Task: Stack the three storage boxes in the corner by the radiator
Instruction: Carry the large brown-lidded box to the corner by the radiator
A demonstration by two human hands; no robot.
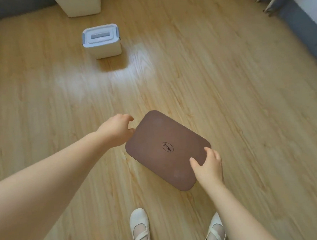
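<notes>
A box with a brown lid (163, 147) marked "three" is right in front of me, above the wooden floor. My left hand (115, 129) grips its left edge and my right hand (209, 166) grips its near right corner, fingers on the lid. A small white box with a grey-handled lid (102, 41) stands on the floor further off to the left. A larger white box (75, 2) stands beyond it at the top left, against the dark baseboard.
The wooden floor (228, 86) stretches around me. A grey baseboard (307, 30) runs along the wall at the right, with pale furniture legs (270, 6) at the top right. My white shoes (140, 226) are at the bottom edge.
</notes>
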